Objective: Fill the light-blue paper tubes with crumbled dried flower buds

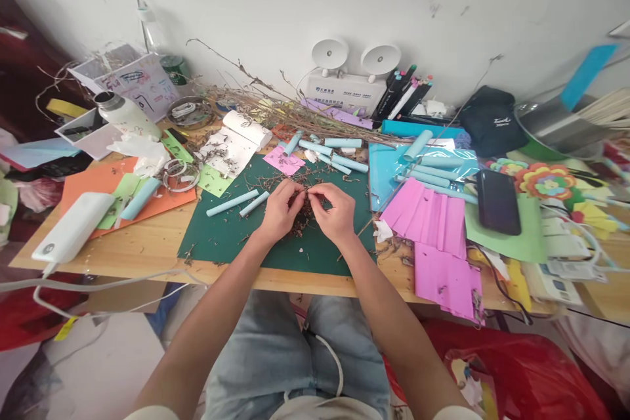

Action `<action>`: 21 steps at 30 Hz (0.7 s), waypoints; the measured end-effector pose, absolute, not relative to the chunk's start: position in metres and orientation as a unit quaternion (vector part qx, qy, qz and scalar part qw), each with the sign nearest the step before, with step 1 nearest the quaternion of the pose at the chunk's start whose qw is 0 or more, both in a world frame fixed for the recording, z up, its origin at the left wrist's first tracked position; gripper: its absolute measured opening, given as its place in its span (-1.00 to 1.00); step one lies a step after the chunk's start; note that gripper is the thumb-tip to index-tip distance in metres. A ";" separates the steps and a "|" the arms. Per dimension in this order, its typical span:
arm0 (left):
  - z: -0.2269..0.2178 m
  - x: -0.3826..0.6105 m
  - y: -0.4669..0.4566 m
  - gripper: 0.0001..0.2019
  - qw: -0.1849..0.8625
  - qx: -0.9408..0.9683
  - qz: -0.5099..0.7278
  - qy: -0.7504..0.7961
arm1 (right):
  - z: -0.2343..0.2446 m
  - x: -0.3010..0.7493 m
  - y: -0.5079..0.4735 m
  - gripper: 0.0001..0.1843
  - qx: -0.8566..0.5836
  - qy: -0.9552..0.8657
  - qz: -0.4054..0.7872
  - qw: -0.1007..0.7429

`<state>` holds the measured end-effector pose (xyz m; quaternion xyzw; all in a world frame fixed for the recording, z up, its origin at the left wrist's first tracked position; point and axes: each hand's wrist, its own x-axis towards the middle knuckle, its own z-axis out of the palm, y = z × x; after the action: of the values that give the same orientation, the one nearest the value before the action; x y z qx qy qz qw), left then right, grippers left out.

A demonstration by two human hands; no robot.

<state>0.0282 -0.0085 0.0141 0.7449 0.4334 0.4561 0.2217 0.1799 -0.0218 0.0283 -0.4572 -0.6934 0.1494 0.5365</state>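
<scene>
Over the dark green mat (216, 220), my left hand (283, 209) and my right hand (333, 209) almost meet at the fingertips. Each has thumb and fingers pinched together on a thin dried plant twig; most of it is hidden by the fingers. Below and behind them lies a heap of brown dried plant bits (299, 226), partly covered by the hands. Two pale blue paper tubes (232, 203) rest on the mat left of my hands. More blue paper tubes (339, 161) lie beyond them, by a small pink paper square (284, 160).
Long dry branches (295, 117) stretch along the back before a white emergency light (344, 88). Pink pleated paper (428, 216) and a black phone-like device (498, 202) lie to the right. At left are a white power bank (73, 226), orange paper (79, 190) and a white bottle (125, 115).
</scene>
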 end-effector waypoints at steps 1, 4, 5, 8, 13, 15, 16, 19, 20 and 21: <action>0.014 0.028 -0.008 -0.85 0.215 0.738 0.464 0.440 | 0.029 0.181 -0.022 -0.86 -0.462 -0.688 0.147 0.541; 0.014 0.026 -0.007 -0.85 0.199 0.712 0.487 0.465 | 0.028 0.185 -0.021 -0.89 -0.491 -0.658 0.147 0.552; 0.014 0.025 -0.006 -0.86 0.198 0.708 0.490 0.469 | 0.028 0.187 -0.020 -0.90 -0.499 -0.649 0.154 0.554; 0.015 0.026 -0.007 -0.84 0.211 0.722 0.485 0.446 | 0.027 0.188 -0.020 -0.91 -0.492 -0.641 0.190 0.558; 0.013 0.030 -0.010 -0.80 0.214 0.742 0.474 0.422 | 0.027 0.186 -0.021 -0.91 -0.471 -0.676 0.197 0.532; 0.011 0.030 -0.010 -0.80 0.201 0.743 0.473 0.429 | 0.027 0.185 -0.021 -0.89 -0.467 -0.683 0.191 0.527; 0.010 0.029 -0.010 -0.81 0.194 0.746 0.470 0.431 | 0.028 0.184 -0.021 -0.89 -0.465 -0.685 0.191 0.527; 0.007 0.030 -0.010 -0.82 0.181 0.756 0.462 0.427 | 0.029 0.181 -0.022 -0.90 -0.467 -0.684 0.187 0.528; 0.007 0.030 -0.010 -0.83 0.178 0.758 0.462 0.424 | 0.029 0.180 -0.022 -0.90 -0.470 -0.682 0.183 0.530; 0.007 0.031 -0.010 -0.84 0.176 0.758 0.464 0.423 | 0.029 0.178 -0.023 -0.91 -0.473 -0.680 0.177 0.531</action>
<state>0.0315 -0.0102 0.0066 0.7580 0.4228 0.4644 0.1760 0.1784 -0.0226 0.0294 -0.4729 -0.6801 0.1775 0.5313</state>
